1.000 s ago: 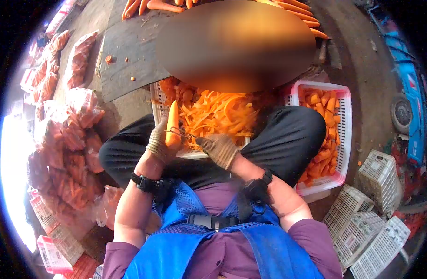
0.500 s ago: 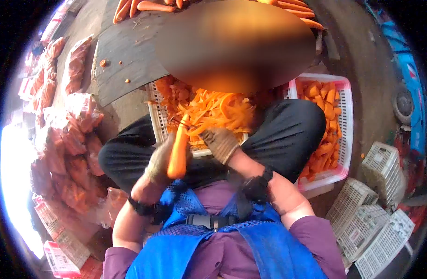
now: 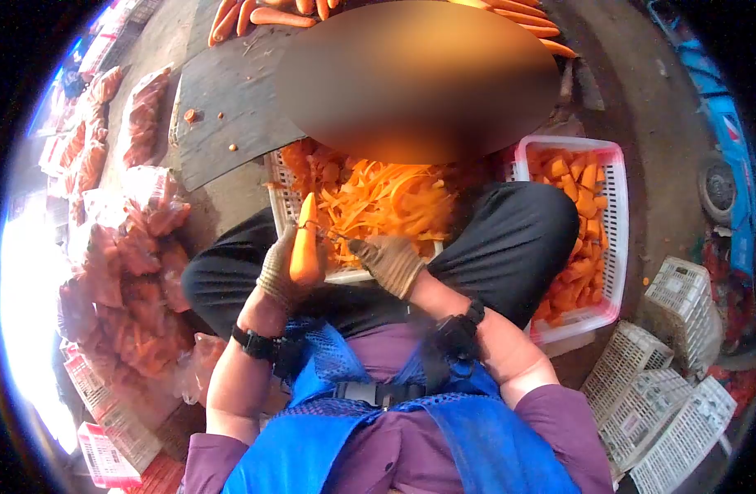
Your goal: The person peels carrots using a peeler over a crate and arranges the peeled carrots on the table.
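A peeled orange carrot (image 3: 306, 247) stands nearly upright in my gloved left hand (image 3: 279, 265), its narrow end pointing away from me. My gloved right hand (image 3: 393, 262) is closed around a thin dark peeler (image 3: 332, 234), whose head is at the carrot's right side; its handle is mostly hidden in the glove. Both hands are above the near side of a white basket (image 3: 285, 191) between my legs. Long carrot peelings (image 3: 382, 193) fill that basket.
A pink-and-white crate (image 3: 615, 255) of carrot pieces (image 3: 588, 206) stands right of my knee. Bagged carrots (image 3: 135, 272) lie at the left. Whole carrots (image 3: 283, 17) rest on a dark board (image 3: 230, 99) ahead. White crates (image 3: 641, 407) stand at the lower right. A blurred oval hides the top middle.
The carrot has shifted slightly left and away from my body and stands more upright, showing less of its length. My right hand has moved a little left and down, with the peeler.
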`<state>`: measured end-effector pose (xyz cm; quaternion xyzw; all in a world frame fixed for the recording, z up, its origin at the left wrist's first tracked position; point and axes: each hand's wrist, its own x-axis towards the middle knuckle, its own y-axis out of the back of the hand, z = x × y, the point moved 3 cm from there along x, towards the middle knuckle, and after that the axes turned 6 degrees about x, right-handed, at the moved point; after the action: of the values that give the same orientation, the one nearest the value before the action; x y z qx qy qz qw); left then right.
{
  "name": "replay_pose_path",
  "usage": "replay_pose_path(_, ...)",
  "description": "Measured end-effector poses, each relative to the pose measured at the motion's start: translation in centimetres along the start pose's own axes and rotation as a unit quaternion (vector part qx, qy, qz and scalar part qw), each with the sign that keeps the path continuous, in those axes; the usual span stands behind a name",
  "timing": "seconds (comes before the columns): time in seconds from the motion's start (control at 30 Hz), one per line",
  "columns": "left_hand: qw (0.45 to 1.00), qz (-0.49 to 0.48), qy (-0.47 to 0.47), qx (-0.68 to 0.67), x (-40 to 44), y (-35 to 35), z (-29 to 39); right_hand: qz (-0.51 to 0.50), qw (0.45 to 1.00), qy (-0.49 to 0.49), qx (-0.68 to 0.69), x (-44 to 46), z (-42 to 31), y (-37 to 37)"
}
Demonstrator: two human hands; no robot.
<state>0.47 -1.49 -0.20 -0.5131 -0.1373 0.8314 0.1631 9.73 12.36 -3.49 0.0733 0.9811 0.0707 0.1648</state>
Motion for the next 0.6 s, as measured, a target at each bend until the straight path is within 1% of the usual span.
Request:
replay_pose_path(0.1,1.000,-0.002,0.005,0.013,1.0,-0.2,0.5,0.011,0.999,0.031,0.014,-0.2,-0.1,-0.1)
replay_pose_path(0.13,0.997,-0.073,0.013,0.022,1.5,-0.9,0.8,0.016,0.999,0.043,0.017,-0.3,-0.4,-0.1)
replay_pose_path(0.23,0.999,-0.009,-0.006,-0.044,3.8,-1.1,0.5,-0.005,1.000,0.026,-0.016,-0.2,-0.4,-0.2)
replay_pose_path(0.33,1.000,-0.006,0.017,-0.017,4.0,-1.0,0.5,0.000,0.999,0.034,-0.007,-0.2,-0.1,-0.2)
replay_pose_path(0.43,0.997,-0.044,0.032,0.054,3.7,-0.9,0.3,0.014,1.000,0.011,-0.008,-0.1,0.1,0.1)
replay_pose_path(0.47,0.995,-0.065,0.052,0.046,3.2,-1.2,-0.1,0.023,0.999,0.011,-0.022,-0.1,0.0,0.3)
replay_pose_path(0.57,0.989,-0.070,0.049,0.124,-1.2,-2.8,-0.3,0.059,0.997,-0.001,-0.058,0.0,-0.4,0.9)
replay_pose_path(0.6,0.984,-0.002,0.075,0.162,-3.2,-3.7,-0.2,0.072,0.995,-0.013,-0.070,0.2,0.3,0.9)
